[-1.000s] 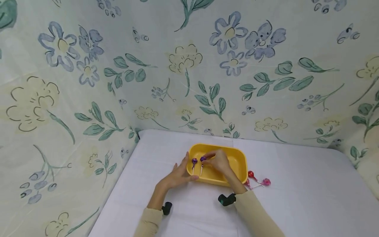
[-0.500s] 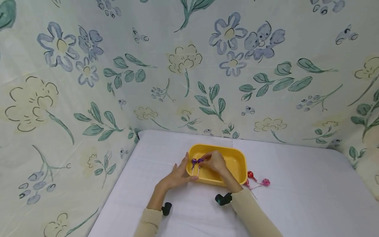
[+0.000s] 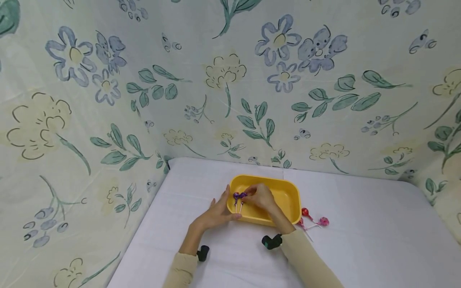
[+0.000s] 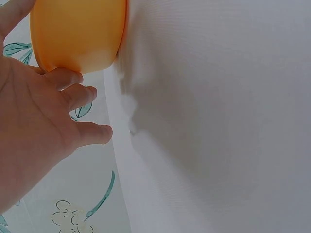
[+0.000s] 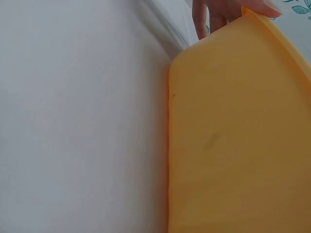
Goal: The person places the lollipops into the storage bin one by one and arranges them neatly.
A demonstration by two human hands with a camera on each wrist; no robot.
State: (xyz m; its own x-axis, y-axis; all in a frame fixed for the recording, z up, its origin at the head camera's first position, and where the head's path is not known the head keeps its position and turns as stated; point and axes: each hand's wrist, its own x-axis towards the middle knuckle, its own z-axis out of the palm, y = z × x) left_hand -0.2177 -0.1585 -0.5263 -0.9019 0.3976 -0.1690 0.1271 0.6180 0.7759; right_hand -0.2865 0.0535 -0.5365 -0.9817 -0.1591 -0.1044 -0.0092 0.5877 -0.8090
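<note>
A yellow plastic tray (image 3: 290,200) lies on the white-covered table. My left hand (image 3: 215,214) holds its left end, thumb at the front rim and fingers along the side; the left wrist view shows those fingers (image 4: 70,77) against the outer wall. Inside the tray, two purple-wrapped lollipops lie side by side, sticks toward me. The left lollipop (image 3: 236,195) is untouched. My right hand (image 3: 262,197) reaches over the front rim and pinches the head of the other lollipop (image 3: 243,195). The right wrist view shows mostly the tray's outer wall (image 5: 233,136), hiding the right fingertips.
Just right of the tray, a red lollipop (image 3: 305,212) and a pink lollipop (image 3: 323,221) lie on the white tablecloth (image 3: 360,228), with another partly hidden by the tray's corner. A floral curtain (image 3: 223,100) rises behind the table and at its left side.
My right hand has moved slightly left with the pinched lollipop, bringing it close beside the other purple one. Over the last half second it barely moves. The left hand stays on the tray.
</note>
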